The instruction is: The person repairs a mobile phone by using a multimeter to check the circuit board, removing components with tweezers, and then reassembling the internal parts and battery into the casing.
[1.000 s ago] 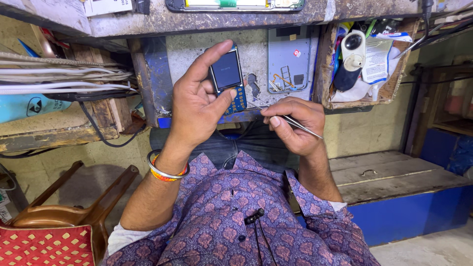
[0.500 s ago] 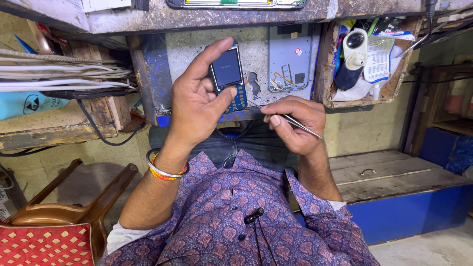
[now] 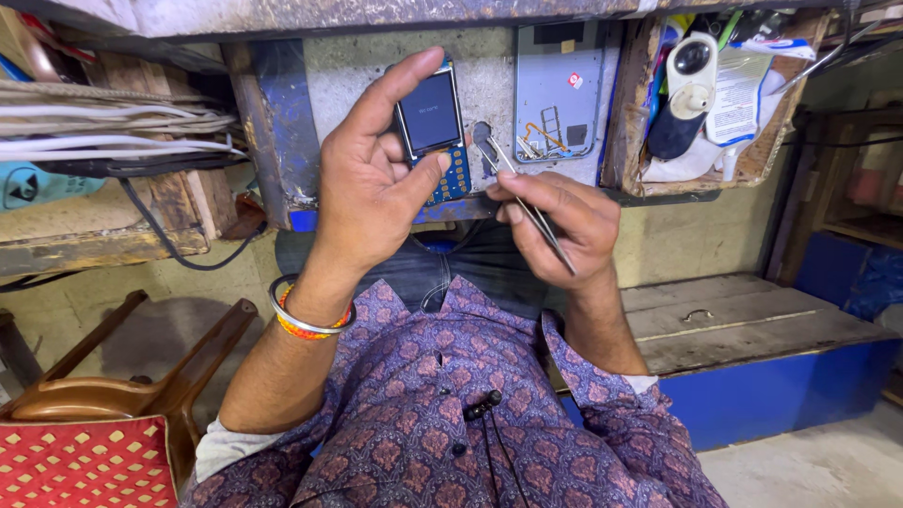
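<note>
My left hand point(image 3: 376, 179) holds a small keypad phone point(image 3: 433, 132) upright, its dark screen facing me and the thumb resting by the blue keypad. My right hand point(image 3: 560, 221) pinches thin metal tweezers point(image 3: 522, 188), whose tips point up and left, close to the phone's right edge. Both hands hover above my lap, in front of a worn grey work surface point(image 3: 348, 75). Just behind the tweezer tips, a grey-blue smartphone back panel point(image 3: 557, 89) lies flat on that surface.
A wooden box point(image 3: 632, 103) at the upper right holds a white bottle, papers and tools. Stacked white cables point(image 3: 113, 127) lie on a shelf at left. A wooden chair point(image 3: 113, 386) with a red cushion stands lower left. A wooden platform point(image 3: 752, 329) with a blue side is at right.
My right hand has lifted and turned the tweezers, so their tips now point up toward the phone instead of down to the right. The left hand keeps holding the phone.
</note>
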